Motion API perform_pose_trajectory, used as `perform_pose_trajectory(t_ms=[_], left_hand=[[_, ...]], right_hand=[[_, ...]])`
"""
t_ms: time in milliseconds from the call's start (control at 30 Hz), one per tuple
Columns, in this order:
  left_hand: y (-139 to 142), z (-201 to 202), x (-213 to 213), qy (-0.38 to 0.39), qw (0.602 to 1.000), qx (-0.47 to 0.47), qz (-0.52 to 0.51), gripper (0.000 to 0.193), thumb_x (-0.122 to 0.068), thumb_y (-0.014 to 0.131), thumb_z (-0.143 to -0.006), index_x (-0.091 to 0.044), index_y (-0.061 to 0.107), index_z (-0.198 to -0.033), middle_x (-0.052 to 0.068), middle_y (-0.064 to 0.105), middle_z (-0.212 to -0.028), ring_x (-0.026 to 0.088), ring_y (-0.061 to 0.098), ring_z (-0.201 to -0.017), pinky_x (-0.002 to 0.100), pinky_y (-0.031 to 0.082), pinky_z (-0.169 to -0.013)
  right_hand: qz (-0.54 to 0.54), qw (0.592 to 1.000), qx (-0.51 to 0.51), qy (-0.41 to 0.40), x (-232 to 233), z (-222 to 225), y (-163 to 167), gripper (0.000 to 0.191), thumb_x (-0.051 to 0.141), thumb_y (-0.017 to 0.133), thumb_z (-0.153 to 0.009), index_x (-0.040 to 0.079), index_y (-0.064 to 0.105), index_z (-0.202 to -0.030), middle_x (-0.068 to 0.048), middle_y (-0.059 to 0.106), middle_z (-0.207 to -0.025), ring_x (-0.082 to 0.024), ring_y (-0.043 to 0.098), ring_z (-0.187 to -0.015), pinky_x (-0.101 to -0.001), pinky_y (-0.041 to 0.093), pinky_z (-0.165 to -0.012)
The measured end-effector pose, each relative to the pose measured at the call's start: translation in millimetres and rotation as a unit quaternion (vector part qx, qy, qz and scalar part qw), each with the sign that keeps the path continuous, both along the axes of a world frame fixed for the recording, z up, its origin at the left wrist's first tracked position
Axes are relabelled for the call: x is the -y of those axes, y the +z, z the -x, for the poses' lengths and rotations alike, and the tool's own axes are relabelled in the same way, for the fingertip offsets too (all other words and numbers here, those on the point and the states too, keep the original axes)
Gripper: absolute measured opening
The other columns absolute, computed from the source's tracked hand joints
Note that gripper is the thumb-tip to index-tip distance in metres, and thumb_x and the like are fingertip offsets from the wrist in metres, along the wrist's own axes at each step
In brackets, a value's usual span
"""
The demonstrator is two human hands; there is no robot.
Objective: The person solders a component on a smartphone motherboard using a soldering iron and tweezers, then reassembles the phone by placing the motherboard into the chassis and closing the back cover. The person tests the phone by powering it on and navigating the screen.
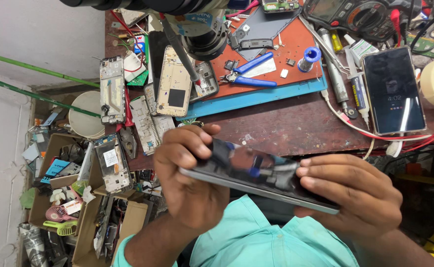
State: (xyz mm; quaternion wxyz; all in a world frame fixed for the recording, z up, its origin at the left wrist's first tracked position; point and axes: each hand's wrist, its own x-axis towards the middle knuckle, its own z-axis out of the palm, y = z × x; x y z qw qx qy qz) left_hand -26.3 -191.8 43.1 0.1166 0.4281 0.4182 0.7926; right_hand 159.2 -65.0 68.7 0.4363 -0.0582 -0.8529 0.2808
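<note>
Brown, worn wood forms the workbench (296, 126), which carries an orange and blue work mat (256, 96) at its far side. Close to the person's turquoise shirt (276, 237), a dark-screened smartphone (256, 173) is held over the near edge of the bench, tilted so that its glossy glass faces up and its pale metal edge faces the camera. The left hand (189, 183) wraps the phone's left end, thumb and fingers curled tightly around it and pinching it from both faces. The right hand (355, 195) clamps the right end, its fingertips (308, 173) pressed together flat on the glass and the palm cupped under the lower edge. The glass is black and reflective, showing blurred blue and grey reflections, and the frame reads as a thin silver line along its long side. A second phone (394, 91) lies on the bench to the right, screen lit, a white cable (375, 134) running just below it. Bare phone frames (175, 81) lie at the mat's left edge. Blue-handled cutters (249, 71) rest on the mat, with a small solder spool (310, 58) near them.
</note>
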Motion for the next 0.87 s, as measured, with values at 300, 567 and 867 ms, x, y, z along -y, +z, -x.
perform_pose_trajectory(t_ms=[300, 567, 867], left_hand=[[1.7, 3.6, -2.3, -0.033, 0.991, 0.125, -0.040, 0.023, -0.033, 0.048, -0.122, -0.010, 0.045, -0.124, 0.006, 0.047, -0.110, 0.016, 0.048, -0.106, 0.040, 0.042, -0.108], [-0.3, 3.5, -7.0, -0.059, 0.984, 0.155, -0.059, 0.021, -0.028, 0.048, -0.120, -0.007, 0.048, -0.126, 0.008, 0.050, -0.115, 0.016, 0.050, -0.104, 0.037, 0.044, -0.106], [21.6, 20.0, -16.6, -0.076, 0.959, 0.108, 0.252, 0.043, -0.020, 0.052, -0.109, -0.002, 0.048, -0.148, -0.004, 0.071, -0.092, 0.000, 0.058, -0.079, 0.016, 0.046, -0.073]], right_hand=[[-0.006, 0.997, -0.051, 0.056, -6.5, 7.0, 2.2, 0.042, 0.025, 0.086, -0.076, -0.007, 0.069, -0.096, -0.016, 0.072, -0.091, -0.030, 0.076, -0.089, -0.0382, 0.065, -0.080], [0.009, 0.998, -0.043, 0.037, -5.1, -7.1, -12.8, 0.039, 0.013, 0.086, -0.074, -0.009, 0.067, -0.099, -0.020, 0.071, -0.092, -0.029, 0.076, -0.087, -0.0389, 0.064, -0.081], [0.613, 0.773, -0.164, 0.025, -32.3, -43.2, -76.9, 0.038, 0.021, 0.069, -0.114, -0.016, 0.068, -0.107, -0.020, 0.073, -0.102, -0.022, 0.070, -0.084, -0.0331, 0.060, -0.080]])
